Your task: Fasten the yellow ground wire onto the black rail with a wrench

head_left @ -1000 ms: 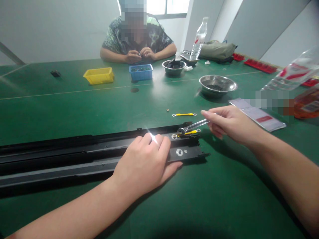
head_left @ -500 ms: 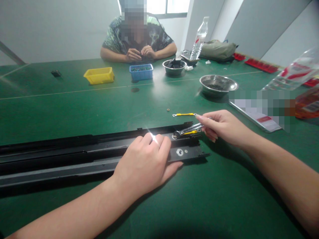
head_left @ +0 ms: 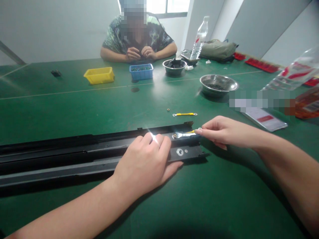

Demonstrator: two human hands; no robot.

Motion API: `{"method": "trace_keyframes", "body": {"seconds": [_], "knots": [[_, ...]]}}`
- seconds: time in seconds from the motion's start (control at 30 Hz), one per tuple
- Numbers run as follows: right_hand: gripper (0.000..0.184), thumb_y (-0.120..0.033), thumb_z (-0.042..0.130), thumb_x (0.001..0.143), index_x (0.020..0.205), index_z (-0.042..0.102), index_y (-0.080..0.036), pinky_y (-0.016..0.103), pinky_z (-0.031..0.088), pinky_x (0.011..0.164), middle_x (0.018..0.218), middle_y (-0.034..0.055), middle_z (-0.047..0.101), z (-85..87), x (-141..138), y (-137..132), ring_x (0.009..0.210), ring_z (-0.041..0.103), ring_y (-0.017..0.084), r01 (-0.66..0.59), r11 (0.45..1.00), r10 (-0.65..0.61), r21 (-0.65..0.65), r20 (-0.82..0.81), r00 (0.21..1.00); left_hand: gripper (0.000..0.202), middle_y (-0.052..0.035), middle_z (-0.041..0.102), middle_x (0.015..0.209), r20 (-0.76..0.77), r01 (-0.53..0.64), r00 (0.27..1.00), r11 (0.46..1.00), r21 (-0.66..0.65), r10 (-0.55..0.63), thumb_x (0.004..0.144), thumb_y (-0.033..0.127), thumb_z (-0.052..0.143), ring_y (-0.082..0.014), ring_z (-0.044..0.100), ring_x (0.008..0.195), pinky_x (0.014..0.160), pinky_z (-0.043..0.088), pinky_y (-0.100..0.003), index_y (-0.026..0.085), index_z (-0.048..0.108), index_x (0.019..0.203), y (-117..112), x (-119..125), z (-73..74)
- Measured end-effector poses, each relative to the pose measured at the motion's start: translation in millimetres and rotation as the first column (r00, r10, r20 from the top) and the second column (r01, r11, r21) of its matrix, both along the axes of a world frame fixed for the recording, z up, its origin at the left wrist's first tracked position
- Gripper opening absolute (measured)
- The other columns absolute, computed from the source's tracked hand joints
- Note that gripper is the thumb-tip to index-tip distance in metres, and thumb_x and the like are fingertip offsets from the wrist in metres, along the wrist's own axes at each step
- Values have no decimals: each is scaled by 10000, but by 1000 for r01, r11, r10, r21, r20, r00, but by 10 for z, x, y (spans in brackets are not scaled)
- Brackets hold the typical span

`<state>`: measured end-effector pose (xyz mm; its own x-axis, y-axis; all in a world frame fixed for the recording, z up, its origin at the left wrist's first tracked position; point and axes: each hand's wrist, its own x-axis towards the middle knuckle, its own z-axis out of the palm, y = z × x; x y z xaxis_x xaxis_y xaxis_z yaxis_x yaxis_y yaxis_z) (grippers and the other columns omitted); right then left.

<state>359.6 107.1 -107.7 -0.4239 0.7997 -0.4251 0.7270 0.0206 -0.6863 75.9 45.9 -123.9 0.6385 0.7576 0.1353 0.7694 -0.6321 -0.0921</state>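
Observation:
My left hand (head_left: 146, 162) is wrapped over long black metal rails (head_left: 97, 146) near their right end, pressing them to the table. Between the fingers and thumb of my right hand (head_left: 219, 131) is a silver wrench (head_left: 185, 134), its head around a small nut (head_left: 174, 135) on the far rail. A yellow wire with a ring terminal partly shows behind the wrench. Just beyond the rails lies another yellow wire (head_left: 184, 114) with ring terminals at both ends, and near it a small brass-coloured nut (head_left: 168, 109). A round washer-like fitting (head_left: 179, 152) sits on the near rail.
Beyond are a yellow bin (head_left: 99, 76), a blue bin (head_left: 141, 72) of small parts and two metal bowls (head_left: 219, 83), (head_left: 174, 68). A phone (head_left: 267, 119) and bottles stand at right. Across the green table (head_left: 74, 109) sits a person (head_left: 139, 39), hands together.
My right hand has swung the wrench toward me and slightly down, pivoting about the nut. The left hand stays in place on the rails.

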Motion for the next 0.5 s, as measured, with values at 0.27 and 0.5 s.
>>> {"method": "trace_keyframes", "body": {"seconds": [0.27,0.5], "knots": [[563,-632,529,979,623,538,-196,289,332,495,486,3,558,30,64,4,464,455,134,-44,999,44,-6,7,999,488,-110,612,948,14,-3,1000,1000,8,3,1002,618,384,-311,552,889,773,470,-456,182,579,1104,-9,-3,-18],[584,-689,571,930,600,541,-208,306,331,512,485,13,573,59,57,5,464,466,142,78,993,-77,94,-13,997,487,-118,621,946,24,4,1000,1000,15,-4,998,616,401,-310,552,884,774,474,-459,177,590,1088,-2,6,-14]]}}
